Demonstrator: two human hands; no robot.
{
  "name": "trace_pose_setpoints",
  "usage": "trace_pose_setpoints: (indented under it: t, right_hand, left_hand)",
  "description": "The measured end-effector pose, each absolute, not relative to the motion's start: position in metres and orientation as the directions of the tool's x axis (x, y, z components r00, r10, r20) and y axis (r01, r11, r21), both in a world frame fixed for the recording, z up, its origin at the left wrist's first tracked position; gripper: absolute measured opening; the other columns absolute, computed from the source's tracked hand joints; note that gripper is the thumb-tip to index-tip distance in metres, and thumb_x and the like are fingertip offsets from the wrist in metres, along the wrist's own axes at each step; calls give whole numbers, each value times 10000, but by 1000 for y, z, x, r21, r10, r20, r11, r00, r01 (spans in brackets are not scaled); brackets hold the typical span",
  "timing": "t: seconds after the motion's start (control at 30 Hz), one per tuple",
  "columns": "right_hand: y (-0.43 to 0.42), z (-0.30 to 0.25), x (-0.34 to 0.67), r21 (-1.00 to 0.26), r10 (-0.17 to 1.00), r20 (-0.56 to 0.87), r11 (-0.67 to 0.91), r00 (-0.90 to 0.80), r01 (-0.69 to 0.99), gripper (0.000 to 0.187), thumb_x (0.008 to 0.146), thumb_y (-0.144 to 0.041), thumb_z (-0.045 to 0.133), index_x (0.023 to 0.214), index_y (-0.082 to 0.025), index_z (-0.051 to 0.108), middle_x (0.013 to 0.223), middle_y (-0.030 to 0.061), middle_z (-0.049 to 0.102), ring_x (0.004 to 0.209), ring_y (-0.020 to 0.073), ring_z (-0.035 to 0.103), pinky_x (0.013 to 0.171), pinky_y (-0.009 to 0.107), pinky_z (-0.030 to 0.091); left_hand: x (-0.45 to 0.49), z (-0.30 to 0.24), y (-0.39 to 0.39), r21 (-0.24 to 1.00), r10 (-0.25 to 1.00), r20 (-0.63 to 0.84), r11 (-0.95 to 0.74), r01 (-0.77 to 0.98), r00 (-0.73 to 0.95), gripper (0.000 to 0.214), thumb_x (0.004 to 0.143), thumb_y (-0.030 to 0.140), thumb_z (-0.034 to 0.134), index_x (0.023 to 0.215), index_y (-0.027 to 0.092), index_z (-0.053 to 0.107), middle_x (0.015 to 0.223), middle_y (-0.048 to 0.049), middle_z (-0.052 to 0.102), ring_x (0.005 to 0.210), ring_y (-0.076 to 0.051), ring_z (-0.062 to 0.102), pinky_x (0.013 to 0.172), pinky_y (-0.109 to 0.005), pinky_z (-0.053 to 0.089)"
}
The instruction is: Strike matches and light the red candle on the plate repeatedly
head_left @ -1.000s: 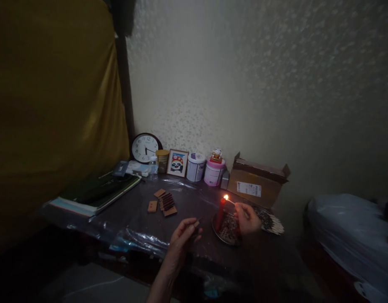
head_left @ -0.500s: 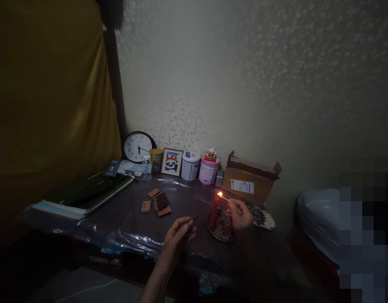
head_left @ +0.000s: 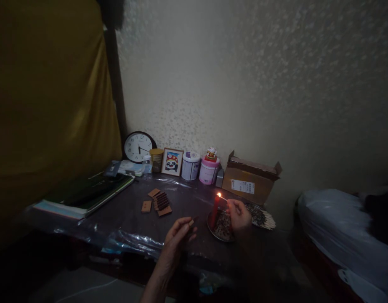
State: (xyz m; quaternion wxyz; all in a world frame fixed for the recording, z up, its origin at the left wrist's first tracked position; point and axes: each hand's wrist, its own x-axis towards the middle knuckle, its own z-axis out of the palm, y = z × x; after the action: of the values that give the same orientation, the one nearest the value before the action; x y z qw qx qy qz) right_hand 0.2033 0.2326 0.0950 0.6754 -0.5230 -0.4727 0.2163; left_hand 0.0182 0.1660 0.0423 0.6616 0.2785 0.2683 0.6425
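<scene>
Pinched in my right hand (head_left: 240,213) is a burning match (head_left: 223,198), its flame at the top of a red candle (head_left: 215,212). I cannot tell whether the wick itself burns. The candle stands upright in a round dish (head_left: 224,240) strewn with dark bits, partly hidden behind my right hand. To the left, my left hand (head_left: 177,234) is closed on a small brown matchbox striker piece (head_left: 191,222), held above the table. Several similar brown striker pieces (head_left: 161,202) lie in a loose pile farther left. A fan of matches (head_left: 268,220) lies right of my right hand.
Along the wall stand a clock (head_left: 138,146), a framed panda picture (head_left: 172,162), a white tin (head_left: 190,166), a pink tin (head_left: 208,171) and a cardboard box (head_left: 249,181). A green book (head_left: 96,193) lies left on the plastic-covered table (head_left: 127,210). A pale bag (head_left: 333,214) sits right.
The match in my right hand has shifted slightly left and down, and its flame looks a little smaller. My left hand stays almost still.
</scene>
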Motion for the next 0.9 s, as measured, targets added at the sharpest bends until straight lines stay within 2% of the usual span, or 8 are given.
trace_pose_setpoints:
  t: [0.33,0.9]
  right_hand:
    - [235,93,203,-916,801,402,346,444,203,292,675,-452,613,732,-166,630,597,11,630,507,145,578,483,247,476]
    - [235,90,203,-925,827,377,314,418,214,341,679,-497,614,763,-168,640,593,10,641,534,165,595,509,259,466]
  left_hand:
    - [18,41,167,712,999,-18,35,-701,32,273,658,332,712,890,197,658,973,-64,669,843,-208,641,782,-336,489]
    - [18,43,165,726,1000,-4,22,-687,28,238,707,323,672,910,201,648,963,-61,668,851,-206,639,772,-326,484]
